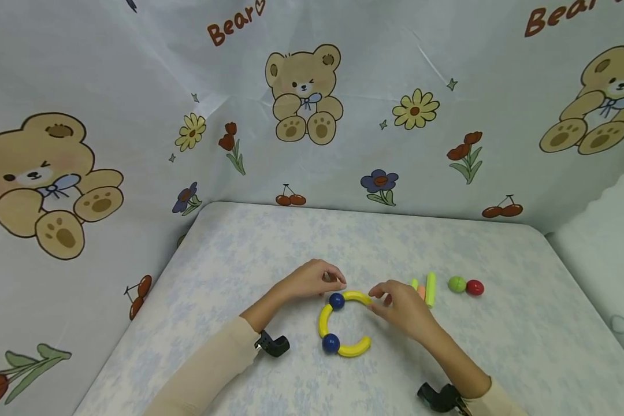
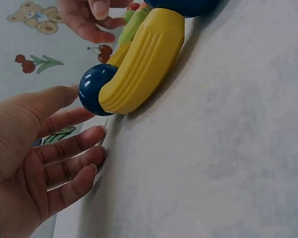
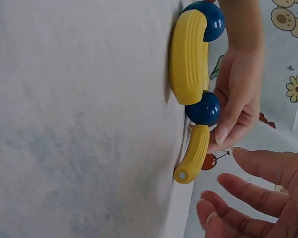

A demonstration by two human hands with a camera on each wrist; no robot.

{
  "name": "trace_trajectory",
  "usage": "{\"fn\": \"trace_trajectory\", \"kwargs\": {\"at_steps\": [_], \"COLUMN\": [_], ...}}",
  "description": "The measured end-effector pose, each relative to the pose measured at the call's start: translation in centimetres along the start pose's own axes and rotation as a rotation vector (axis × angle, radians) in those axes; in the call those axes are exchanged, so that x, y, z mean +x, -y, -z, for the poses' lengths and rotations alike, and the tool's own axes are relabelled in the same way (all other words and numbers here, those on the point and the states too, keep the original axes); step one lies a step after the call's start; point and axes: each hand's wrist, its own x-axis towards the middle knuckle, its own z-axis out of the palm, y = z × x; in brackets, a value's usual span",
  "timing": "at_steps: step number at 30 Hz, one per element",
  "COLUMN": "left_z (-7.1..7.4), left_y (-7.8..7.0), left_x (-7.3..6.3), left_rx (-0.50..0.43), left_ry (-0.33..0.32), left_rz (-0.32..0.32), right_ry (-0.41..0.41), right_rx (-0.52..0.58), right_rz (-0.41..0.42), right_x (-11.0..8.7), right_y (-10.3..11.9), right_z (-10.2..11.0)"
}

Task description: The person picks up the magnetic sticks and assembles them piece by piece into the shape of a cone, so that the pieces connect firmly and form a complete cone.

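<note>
A C-shaped chain of yellow curved rods and blue balls lies on the table, its gap facing right. My left hand is beside the far blue ball, with the thumb tip right at it in the left wrist view and the other fingers loosely extended. My right hand hovers by the free end of the far yellow rod, its fingers spread and apart from it in the right wrist view. The left yellow rod joins the near blue ball, from which the near yellow rod extends.
Beyond my right hand lie a light green stick and an orange piece, partly hidden by that hand. A green ball and a red ball sit further right. A bear-printed curtain rises behind the table.
</note>
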Motion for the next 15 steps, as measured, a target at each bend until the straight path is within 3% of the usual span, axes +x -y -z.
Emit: {"fn": "trace_trajectory", "kwargs": {"at_steps": [5,11,15], "left_z": [-0.4,-0.8,-0.9], "left_y": [-0.8,-1.3,-1.4], "left_x": [1.4,2.4,2.7], "left_rx": [0.101,0.155,0.158], "left_ry": [0.049,0.09,0.112], "left_rz": [-0.056,-0.085,-0.089], "right_ry": [0.122,0.305,0.404], "right_rx": [0.093,0.283,0.405], "right_rz": [-0.004,0.121,0.158], "right_x": [-1.8,-3.1,-3.5], "right_y": [-0.2,-0.1,0.4], "right_z": [0.3,-0.4,-1.2]}}
